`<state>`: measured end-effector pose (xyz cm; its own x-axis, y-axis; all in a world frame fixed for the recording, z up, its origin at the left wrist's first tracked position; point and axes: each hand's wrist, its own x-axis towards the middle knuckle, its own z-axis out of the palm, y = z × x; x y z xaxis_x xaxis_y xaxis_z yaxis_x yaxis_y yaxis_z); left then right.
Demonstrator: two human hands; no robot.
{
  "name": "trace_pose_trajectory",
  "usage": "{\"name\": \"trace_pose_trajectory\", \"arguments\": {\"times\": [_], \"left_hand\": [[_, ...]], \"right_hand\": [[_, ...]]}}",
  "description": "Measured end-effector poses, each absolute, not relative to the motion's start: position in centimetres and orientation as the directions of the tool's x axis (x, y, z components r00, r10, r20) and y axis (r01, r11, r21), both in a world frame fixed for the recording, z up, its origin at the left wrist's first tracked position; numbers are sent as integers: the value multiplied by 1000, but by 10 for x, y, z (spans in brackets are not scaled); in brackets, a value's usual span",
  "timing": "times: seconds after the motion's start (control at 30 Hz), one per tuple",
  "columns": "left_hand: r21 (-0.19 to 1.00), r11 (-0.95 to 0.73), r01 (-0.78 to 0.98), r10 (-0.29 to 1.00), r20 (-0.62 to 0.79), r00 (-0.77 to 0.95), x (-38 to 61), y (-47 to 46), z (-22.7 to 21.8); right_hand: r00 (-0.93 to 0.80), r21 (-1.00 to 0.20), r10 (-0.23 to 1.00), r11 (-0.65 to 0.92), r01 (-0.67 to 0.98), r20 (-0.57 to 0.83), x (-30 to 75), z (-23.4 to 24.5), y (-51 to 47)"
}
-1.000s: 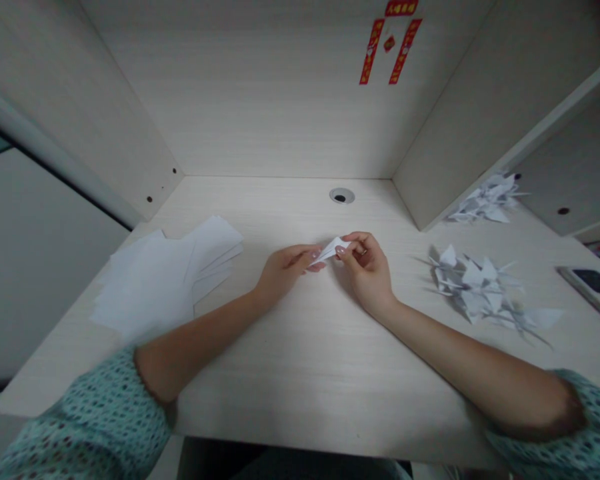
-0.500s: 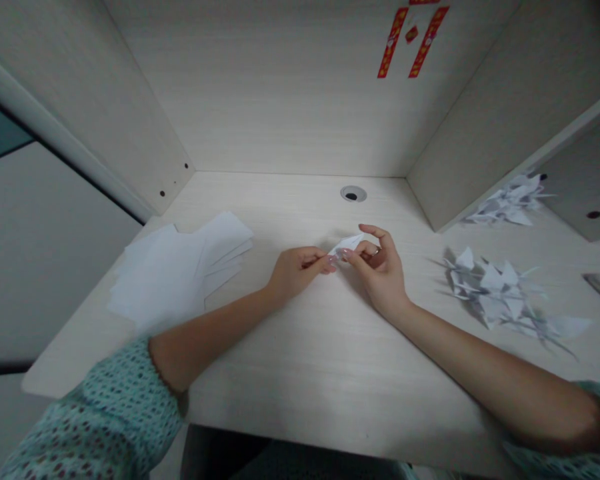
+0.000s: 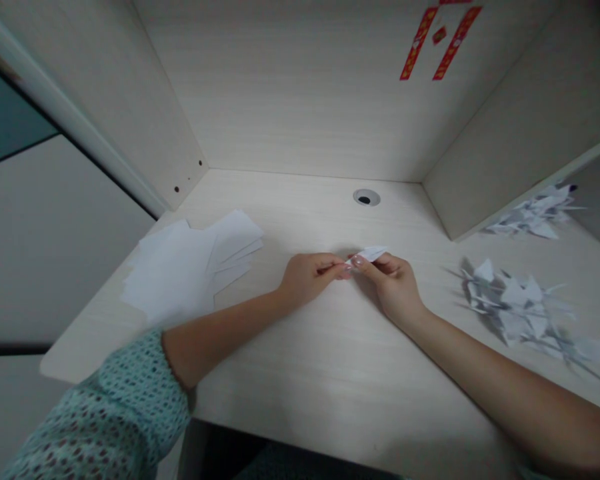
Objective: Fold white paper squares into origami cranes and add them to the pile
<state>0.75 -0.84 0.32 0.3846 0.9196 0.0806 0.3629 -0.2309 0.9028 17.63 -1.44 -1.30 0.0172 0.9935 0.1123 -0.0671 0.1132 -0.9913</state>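
A small folded white paper piece (image 3: 369, 254) is pinched between both my hands just above the light wooden desk (image 3: 330, 360). My left hand (image 3: 310, 275) is closed, its fingertips gripping the paper's left end. My right hand (image 3: 394, 283) is closed too, thumb and fingers pressing the paper from the right. Only the paper's pointed tip shows above my right fingers; the rest is hidden between the hands.
A fanned stack of white paper sheets (image 3: 190, 267) lies at the left. A pile of folded paper cranes (image 3: 520, 303) sits at the right, and more cranes (image 3: 537, 213) lie on a shelf beyond. A cable hole (image 3: 366, 197) is at the desk's back. Red strips (image 3: 437, 37) hang on the back wall.
My right fingers have curled down onto the paper, which now lies lower and flatter between the hands. The view has swung left, so everything sits further right in the picture.
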Motion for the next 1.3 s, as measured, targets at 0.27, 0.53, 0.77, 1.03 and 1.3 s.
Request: {"name": "trace_pose_trajectory", "arguments": {"times": [0.27,0.53,0.77,1.03,1.3], "left_hand": [[908,-203,367,930,61,364,9,-9,6],[900,-201,386,933,57,354,8,-10,7],[907,-185,378,923,29,383,8,-10,5],[870,-215,444,935,52,350,6,-9,7],[868,-201,455,942,43,334,5,-8,5]], "right_hand": [[84,-992,992,102,-76,96,175,-14,-15],[84,-991,994,81,-107,72,177,-15,-14],[38,-990,997,66,-123,62,174,-12,-13],[81,-987,994,80,-140,69,173,-16,-9],[92,-980,994,80,-183,64,173,-16,-8]]}}
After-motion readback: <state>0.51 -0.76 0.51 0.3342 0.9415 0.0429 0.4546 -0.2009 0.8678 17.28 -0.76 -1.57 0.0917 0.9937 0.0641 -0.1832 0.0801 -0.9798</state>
